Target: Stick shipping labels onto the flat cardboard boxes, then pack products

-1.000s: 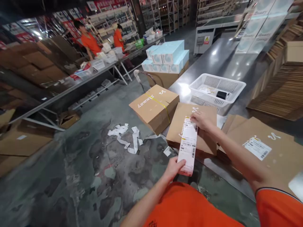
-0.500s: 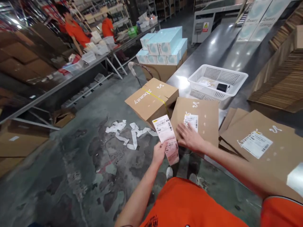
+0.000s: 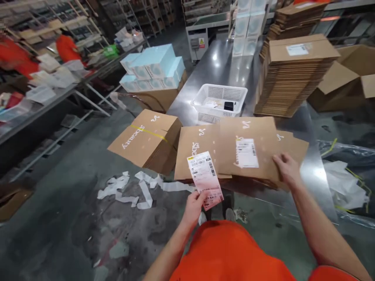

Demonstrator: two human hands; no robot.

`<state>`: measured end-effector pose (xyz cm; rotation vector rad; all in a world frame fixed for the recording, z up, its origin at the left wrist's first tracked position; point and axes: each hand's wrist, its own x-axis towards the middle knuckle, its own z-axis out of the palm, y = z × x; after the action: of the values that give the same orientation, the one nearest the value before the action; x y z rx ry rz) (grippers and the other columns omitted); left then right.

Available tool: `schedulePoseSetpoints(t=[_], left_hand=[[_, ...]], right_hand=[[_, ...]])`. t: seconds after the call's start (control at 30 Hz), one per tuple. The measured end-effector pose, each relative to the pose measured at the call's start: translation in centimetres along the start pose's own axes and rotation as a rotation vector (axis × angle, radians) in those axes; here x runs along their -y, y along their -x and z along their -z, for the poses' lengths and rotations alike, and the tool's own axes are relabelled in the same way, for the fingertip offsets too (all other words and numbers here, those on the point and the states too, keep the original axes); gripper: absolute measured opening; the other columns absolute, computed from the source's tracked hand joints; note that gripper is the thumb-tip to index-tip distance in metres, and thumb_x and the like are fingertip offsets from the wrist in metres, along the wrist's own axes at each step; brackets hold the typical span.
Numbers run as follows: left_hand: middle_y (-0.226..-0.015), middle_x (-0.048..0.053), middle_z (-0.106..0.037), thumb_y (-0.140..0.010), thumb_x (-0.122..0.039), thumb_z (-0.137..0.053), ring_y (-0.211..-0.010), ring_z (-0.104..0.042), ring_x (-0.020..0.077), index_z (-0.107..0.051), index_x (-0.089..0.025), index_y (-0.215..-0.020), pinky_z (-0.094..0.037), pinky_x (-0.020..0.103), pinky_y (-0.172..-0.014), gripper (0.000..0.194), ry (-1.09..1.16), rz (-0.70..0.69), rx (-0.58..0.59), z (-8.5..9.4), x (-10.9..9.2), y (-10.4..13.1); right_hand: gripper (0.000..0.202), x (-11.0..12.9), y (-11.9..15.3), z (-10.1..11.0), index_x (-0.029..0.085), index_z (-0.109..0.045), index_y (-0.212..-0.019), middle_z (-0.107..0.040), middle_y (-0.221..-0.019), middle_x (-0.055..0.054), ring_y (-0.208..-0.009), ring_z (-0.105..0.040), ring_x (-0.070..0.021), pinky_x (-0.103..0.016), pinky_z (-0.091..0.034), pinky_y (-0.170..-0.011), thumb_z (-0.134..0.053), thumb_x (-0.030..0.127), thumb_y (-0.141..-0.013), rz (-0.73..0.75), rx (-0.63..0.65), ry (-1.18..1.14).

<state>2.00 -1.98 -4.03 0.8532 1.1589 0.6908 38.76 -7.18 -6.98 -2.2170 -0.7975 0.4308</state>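
My left hand (image 3: 193, 208) pinches the lower end of a strip of printed labels (image 3: 205, 175), held above the table edge in front of a flat carton. My right hand (image 3: 287, 168) grips the right edge of a flat brown carton (image 3: 228, 156) bearing a white label (image 3: 247, 153). This carton overlaps another flat carton (image 3: 183, 156) on its left. Beneath its right side, more flat cardboard (image 3: 300, 148) shows. A bundle of flat cartons with a yellow strap (image 3: 149, 132) lies farther left.
A white basket (image 3: 219, 91) with a black object stands on the metal table (image 3: 187, 93). Tall flattened cartons (image 3: 295, 82) are stacked at right. Blue-white boxes (image 3: 154, 62) sit beyond. Paper strips (image 3: 143, 191) litter the floor. People in orange are at upper left.
My right hand has left the labelled carton on the left and now grips the right edge of another. That carton has moved left over the first. The view has turned right.
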Motion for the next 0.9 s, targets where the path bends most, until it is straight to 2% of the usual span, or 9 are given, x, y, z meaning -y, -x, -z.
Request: schedulePoseSetpoints(t=[0.13, 0.23, 0.33, 0.43, 0.53, 0.63, 0.73, 0.8, 0.9], left_hand=[[-0.074, 0.007, -0.072, -0.061, -0.057, -0.076, -0.066, -0.061, 0.0179, -0.072, -0.01, -0.078, -0.05, 0.029, -0.066, 0.05, -0.133, 0.047, 0.098, -1.8, 1.1, 0.5], [-0.072, 0.006, -0.07, -0.067, -0.057, -0.071, -0.066, -0.06, 0.0176, -0.071, -0.011, -0.075, -0.049, 0.028, -0.066, 0.046, -0.248, 0.051, 0.208, -2.7, 2.2, 1.2], [-0.069, 0.004, -0.068, -0.072, -0.054, -0.067, -0.065, -0.057, 0.0169, -0.07, -0.012, -0.07, -0.046, 0.026, -0.065, 0.043, -0.391, 0.021, 0.271, -3.2, 3.5, 1.8], [-0.071, 0.006, -0.069, -0.075, -0.052, -0.063, -0.069, -0.059, 0.0187, -0.07, -0.012, -0.072, -0.046, 0.028, -0.067, 0.041, -0.474, 0.03, 0.264, -3.0, 4.1, 2.4], [-0.101, 0.01, -0.071, -0.072, -0.045, -0.07, -0.092, -0.063, 0.0231, -0.07, -0.014, -0.098, -0.048, 0.029, -0.08, 0.041, -0.385, -0.029, 0.195, -2.9, 3.1, 2.7], [-0.121, 0.009, -0.064, -0.066, -0.036, -0.077, -0.109, -0.059, 0.0226, -0.062, -0.019, -0.117, -0.046, 0.029, -0.089, 0.056, -0.25, -0.168, 0.03, -3.6, 0.6, 2.5], [-0.08, 0.003, -0.068, -0.067, -0.037, -0.075, -0.075, -0.061, 0.0152, -0.066, -0.016, -0.082, -0.047, 0.024, -0.07, 0.028, -0.219, -0.18, -0.125, -4.7, -1.3, 1.8], [-0.059, -0.003, -0.057, -0.066, -0.041, -0.075, -0.057, -0.052, 0.0109, -0.057, -0.015, -0.061, -0.043, 0.022, -0.059, 0.032, -0.202, -0.16, -0.2, -5.0, -1.5, 1.0], [-0.052, -0.004, -0.051, -0.061, -0.049, -0.076, -0.05, -0.044, 0.0088, -0.054, -0.015, -0.056, -0.036, 0.021, -0.051, 0.041, -0.158, -0.12, -0.271, -3.9, -0.3, -0.4]], right_hand=[[0.043, -3.5, 0.8, 4.5, 0.007, -0.064, -0.103, -0.061, -0.112, -0.031, -0.106, -0.056, -0.0425, -0.054, -0.043, -0.083, -0.054, 0.044, -0.082, -0.149, -0.062, 0.309], [0.067, -0.3, 2.6, 3.8, 0.008, -0.047, -0.134, -0.041, -0.142, -0.028, -0.131, -0.037, -0.0416, -0.056, -0.034, -0.102, -0.058, 0.048, -0.081, 0.134, -0.054, 0.305], [0.066, 5.5, 4.8, 1.0, 0.021, -0.039, -0.141, -0.047, -0.14, -0.013, -0.124, -0.048, -0.0265, -0.039, -0.042, -0.098, -0.059, 0.047, -0.083, 0.516, 0.408, -0.023], [0.036, 10.0, 6.1, -1.6, 0.019, -0.061, -0.111, -0.066, -0.103, -0.005, -0.09, -0.06, -0.018, -0.029, -0.047, -0.078, -0.062, 0.04, -0.082, 0.655, 0.808, -0.19], [0.023, 11.7, 6.6, -3.3, 0.015, -0.06, -0.073, -0.059, -0.068, 0.001, -0.064, -0.05, -0.0116, -0.023, -0.038, -0.062, -0.059, 0.034, -0.085, 0.627, 0.861, -0.173], [0.027, 12.2, 7.3, -4.3, 0.015, -0.06, -0.071, -0.058, -0.067, 0.001, -0.063, -0.049, -0.0105, -0.022, -0.034, -0.059, -0.055, 0.036, -0.088, 0.679, 0.958, -0.237], [0.025, 12.6, 8.1, -5.2, 0.015, -0.063, -0.078, -0.061, -0.071, -0.001, -0.065, -0.052, -0.0115, -0.022, -0.036, -0.06, -0.053, 0.035, -0.089, 0.729, 1.017, -0.276], [0.024, 12.8, 7.9, -6.0, 0.016, -0.063, -0.078, -0.062, -0.071, -0.002, -0.065, -0.053, -0.0127, -0.024, -0.037, -0.06, -0.053, 0.035, -0.089, 0.758, 0.982, -0.24], [0.026, 13.9, 5.6, -8.5, 0.018, -0.063, -0.076, -0.062, -0.071, -0.003, -0.067, -0.055, -0.0157, -0.026, -0.039, -0.062, -0.051, 0.037, -0.09, 0.844, 0.929, -0.178]])
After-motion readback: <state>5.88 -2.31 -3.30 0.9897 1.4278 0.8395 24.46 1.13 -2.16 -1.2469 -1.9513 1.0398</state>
